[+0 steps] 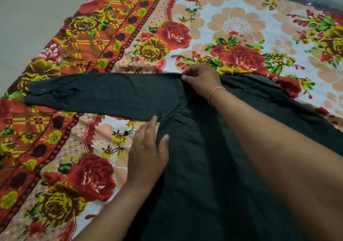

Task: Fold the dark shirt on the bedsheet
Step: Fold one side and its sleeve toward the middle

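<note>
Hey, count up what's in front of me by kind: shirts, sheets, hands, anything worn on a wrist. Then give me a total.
Dark shirt: 1
Floral bedsheet: 1
Hands: 2, the left hand flat at the shirt's side edge, the right hand pinching the shirt near the shoulder
Wrist thread: 1, on the right wrist
Total: 5

- No legible text, label, brand, number or sign on the dark shirt (204, 166).
- None on the floral bedsheet (241, 27); its print shows flowers and checks only.
</note>
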